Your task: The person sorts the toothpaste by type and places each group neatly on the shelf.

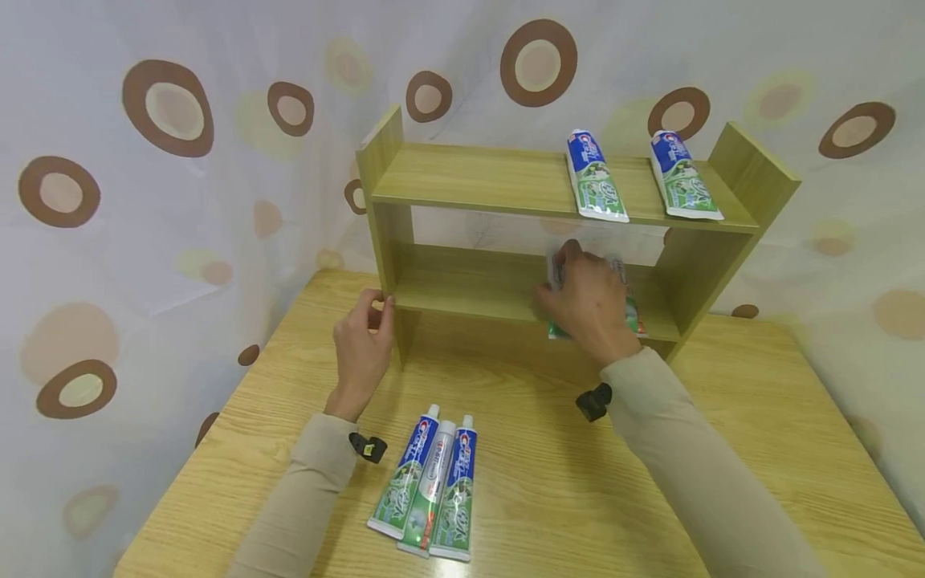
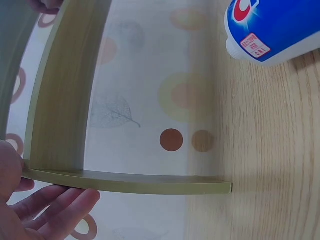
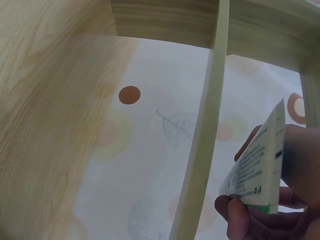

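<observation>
A small two-tier wooden shelf (image 1: 470,281) stands on the table. My left hand (image 1: 364,341) grips the edge of its left side panel (image 2: 150,184); in the left wrist view the fingertips lie along the panel's outer face. Over the right part of the lower board, my right hand (image 1: 588,301) holds a toothpaste tube (image 3: 260,165) by its sides, tilted, its printed back showing in the right wrist view. Another tube (image 1: 633,311), with red lettering, lies just right of that hand, mostly hidden by it. Two blue-and-green toothpaste tubes (image 1: 598,181) (image 1: 682,178) lie on the upper board.
Three toothpaste tubes lie side by side on the table in front of the shelf: a blue-and-green one (image 1: 407,478), a silver-and-green one (image 1: 429,490) and another blue-and-green one (image 1: 457,494). A patterned cloth (image 1: 217,201) hangs behind the wooden table (image 1: 549,490).
</observation>
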The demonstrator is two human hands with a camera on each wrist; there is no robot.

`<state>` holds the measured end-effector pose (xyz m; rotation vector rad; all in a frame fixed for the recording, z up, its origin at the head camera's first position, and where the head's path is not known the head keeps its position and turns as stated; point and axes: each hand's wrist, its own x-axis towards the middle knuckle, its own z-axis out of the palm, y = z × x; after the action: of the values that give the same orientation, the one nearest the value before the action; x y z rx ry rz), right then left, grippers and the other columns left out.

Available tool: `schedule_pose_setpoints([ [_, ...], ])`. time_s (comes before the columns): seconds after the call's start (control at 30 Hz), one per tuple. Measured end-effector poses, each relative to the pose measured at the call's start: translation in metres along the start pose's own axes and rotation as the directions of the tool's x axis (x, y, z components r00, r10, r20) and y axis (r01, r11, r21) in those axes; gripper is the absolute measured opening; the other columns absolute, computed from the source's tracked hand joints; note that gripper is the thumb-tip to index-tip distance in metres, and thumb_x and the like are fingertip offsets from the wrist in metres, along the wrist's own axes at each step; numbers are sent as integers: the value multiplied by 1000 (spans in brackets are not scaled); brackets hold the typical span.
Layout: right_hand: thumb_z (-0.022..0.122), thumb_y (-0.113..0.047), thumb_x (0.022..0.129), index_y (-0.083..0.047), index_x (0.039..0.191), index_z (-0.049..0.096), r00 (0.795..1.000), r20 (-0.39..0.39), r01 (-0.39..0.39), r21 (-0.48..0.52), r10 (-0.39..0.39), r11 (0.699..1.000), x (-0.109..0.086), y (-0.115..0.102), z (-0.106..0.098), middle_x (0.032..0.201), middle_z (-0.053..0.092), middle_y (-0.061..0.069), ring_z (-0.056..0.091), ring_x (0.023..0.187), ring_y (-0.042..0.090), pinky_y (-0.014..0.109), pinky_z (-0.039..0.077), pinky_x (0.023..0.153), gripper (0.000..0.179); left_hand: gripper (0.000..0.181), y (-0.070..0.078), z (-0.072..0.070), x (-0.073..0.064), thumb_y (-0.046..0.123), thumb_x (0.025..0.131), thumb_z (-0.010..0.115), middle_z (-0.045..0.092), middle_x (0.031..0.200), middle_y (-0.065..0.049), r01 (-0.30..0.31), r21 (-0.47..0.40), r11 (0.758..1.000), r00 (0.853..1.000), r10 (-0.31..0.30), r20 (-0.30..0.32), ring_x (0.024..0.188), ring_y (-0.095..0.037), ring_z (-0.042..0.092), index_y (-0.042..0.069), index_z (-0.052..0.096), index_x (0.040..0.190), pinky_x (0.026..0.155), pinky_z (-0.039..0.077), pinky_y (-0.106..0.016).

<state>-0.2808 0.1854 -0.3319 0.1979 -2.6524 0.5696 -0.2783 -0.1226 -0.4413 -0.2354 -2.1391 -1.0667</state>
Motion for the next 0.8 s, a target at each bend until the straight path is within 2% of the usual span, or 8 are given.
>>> schedule_pose_setpoints([
  [0.27, 70, -21, 90, 2, 106, 59, 998, 43, -35, -7, 35, 999, 8, 3, 3, 88, 71, 24, 64, 72, 34, 45, 51, 57, 29, 18, 0, 0, 0, 16, 111, 65, 74, 73, -18, 6, -3, 1000, 1000, -6, 1, 66, -33, 73, -2, 69, 110, 61, 51, -35],
  [0.57, 69, -23, 93, 8, 115, 58, 985, 148, -81, -33, 85, 996, 14, 11, 10, 96, 70, 28, 67, 77, 37, 44, 54, 59, 40, 18, -2, 0, -1, 16, 111, 65, 76, 75, -18, 2, 4, 1000, 1000, -2, 2, 67, -33, 74, -1, 69, 111, 60, 53, -35],
  [0.8, 66, -22, 93, 9, 113, 55, 983, 162, -83, -48, 90, 995, 18, 14, 12, 95, 68, 29, 65, 78, 39, 44, 53, 59, 39, 18, -3, 0, -1, 17, 111, 65, 76, 75, -17, -7, 6, 1000, 1000, 7, 0, 66, -31, 73, 0, 69, 112, 61, 53, -34],
])
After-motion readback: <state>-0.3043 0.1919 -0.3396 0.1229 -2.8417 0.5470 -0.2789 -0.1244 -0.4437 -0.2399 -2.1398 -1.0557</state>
